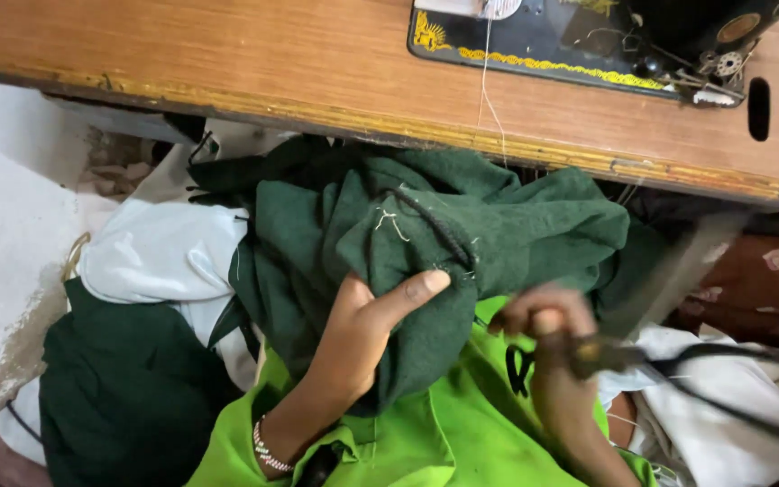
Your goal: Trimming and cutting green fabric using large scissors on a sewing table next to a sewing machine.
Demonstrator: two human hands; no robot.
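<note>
White cloth (pixel 151 252) heaped left of green garment (pixel 426 225). Garment bunched below table (pixel 227 63) edge, gripped from beneath by left hand (pixel 367 329), thumb pressed on seam. Right of garment, scissors (pixel 624 347) clenched in right hand (pixel 547 334), blurred.

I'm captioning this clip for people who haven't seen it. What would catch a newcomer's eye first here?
The bunched dark green cloth in the middle stands out, gripped from below by the left hand, thumb along a dark seam. To its right the right hand, motion-blurred, holds scissors. Above runs the wooden table, bearing a black sewing machine with gold trim at top right.
</note>
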